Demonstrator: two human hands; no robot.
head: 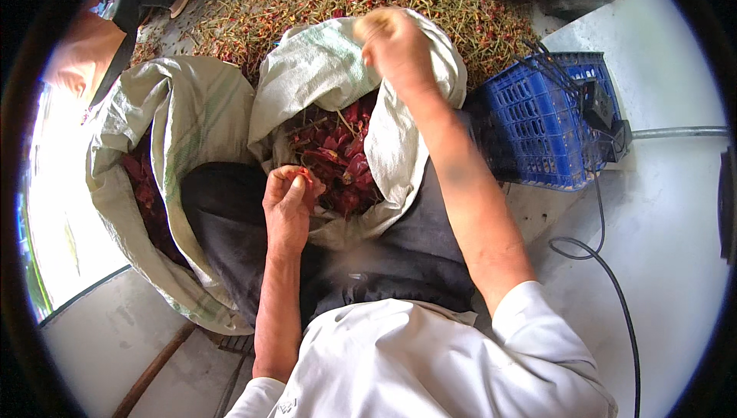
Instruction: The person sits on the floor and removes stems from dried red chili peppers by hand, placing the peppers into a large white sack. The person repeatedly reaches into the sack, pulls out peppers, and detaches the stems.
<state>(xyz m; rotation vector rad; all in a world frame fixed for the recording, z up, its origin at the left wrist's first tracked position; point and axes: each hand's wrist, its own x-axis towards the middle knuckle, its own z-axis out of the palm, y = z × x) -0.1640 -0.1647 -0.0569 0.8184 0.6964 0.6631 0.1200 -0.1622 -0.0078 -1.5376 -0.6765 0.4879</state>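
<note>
My left hand pinches a red dried chili pepper between thumb and fingers, above the near side of an open sack. That white woven sack, with pale green stripes, stands between my knees, its rim folded outward. Dark red dried chilies and a few thin stalks lie inside it. Over the sack's far rim is my right hand, blurred, with its fingers curled. Whether it holds anything cannot be made out.
A second woven sack of red chilies leans by my left knee. Stems and chili scraps cover the floor ahead. To the right stand a blue plastic crate with power adapters and a black cable. Another person's leg shows upper left.
</note>
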